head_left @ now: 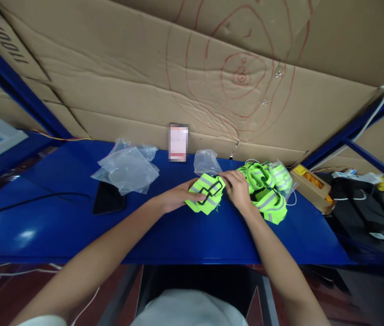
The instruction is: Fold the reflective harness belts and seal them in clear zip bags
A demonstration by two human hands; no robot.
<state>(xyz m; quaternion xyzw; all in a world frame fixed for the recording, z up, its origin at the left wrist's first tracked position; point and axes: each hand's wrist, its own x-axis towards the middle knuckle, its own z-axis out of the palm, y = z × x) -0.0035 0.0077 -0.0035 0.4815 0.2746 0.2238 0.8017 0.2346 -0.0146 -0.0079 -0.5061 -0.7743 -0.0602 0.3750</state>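
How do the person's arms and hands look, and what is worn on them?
Both forearms are bare. The left hand and right hand wear no gloves; no watch, ring or marking shows. A white sleeve shows high on the left arm.

The bench is bare at the lower left of the frame. Plastic bags and a black phone block the middle left. A vest heap and a box crowd the right.

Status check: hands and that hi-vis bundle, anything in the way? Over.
Left hand and right hand both gripping folded hi-vis bundle on blue table. Hi-vis pile just right of it. Plastic bags, black phone off left, apart from hands.
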